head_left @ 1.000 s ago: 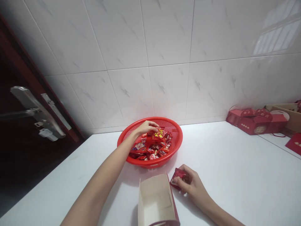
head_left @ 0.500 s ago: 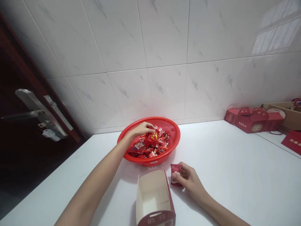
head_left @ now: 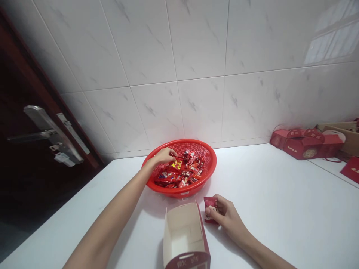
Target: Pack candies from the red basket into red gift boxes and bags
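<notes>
My left hand (head_left: 165, 155) reaches into a red plastic colander (head_left: 209, 175) heaped with small red-wrapped sweets (head_left: 193, 170). Its fingers are closed at the top edge of a red packet with yellow print (head_left: 176, 164); the fingertips are partly hidden. Low over the table, right of an open-topped box (head_left: 183, 224), my right hand (head_left: 226, 213) pinches a dark red snack packet (head_left: 210, 205) between thumb and fingers. The box is cream inside and dark red outside, and it stands just in front of the colander. No sweets show in the visible part of its inside.
Folded red gift boxes (head_left: 305, 144) with handles stand at the right by the wall, beside a brown cardboard carton (head_left: 349, 140). Another red box (head_left: 350, 170) lies nearer. A tiled wall (head_left: 202, 108) backs the white table (head_left: 252, 179); a dark door (head_left: 28, 168) is at the left.
My left hand has shifted a little left within the colander, and the yellow-printed packet has moved left and turned with it. My right hand still holds its packet beside the box.
</notes>
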A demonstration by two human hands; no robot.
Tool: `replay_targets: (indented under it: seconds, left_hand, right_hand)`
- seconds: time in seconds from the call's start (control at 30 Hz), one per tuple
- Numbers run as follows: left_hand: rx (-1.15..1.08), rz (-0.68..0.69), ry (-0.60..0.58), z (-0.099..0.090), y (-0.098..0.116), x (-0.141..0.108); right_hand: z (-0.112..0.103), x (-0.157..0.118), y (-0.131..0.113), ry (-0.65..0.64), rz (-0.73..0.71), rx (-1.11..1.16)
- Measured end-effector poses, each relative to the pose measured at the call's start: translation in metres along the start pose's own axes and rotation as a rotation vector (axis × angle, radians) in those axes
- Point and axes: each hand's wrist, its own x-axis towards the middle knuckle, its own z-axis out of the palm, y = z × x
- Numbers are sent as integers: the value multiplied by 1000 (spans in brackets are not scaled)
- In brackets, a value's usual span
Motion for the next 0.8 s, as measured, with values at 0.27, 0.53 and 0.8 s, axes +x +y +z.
replay_targets:
  seconds: [0.27,0.53,0.8]
  left_hand:
    - [74,-34,-263,-1,9,9]
    - [104,-48,-299,12,18,25]
    - [153,9,-314,24,24,11]
  right_hand:
    - [-1,1,-1,-6,-6,-14]
    - [0,1,2,-12,-2,2]
    - [1,0,0,-12,19,-27]
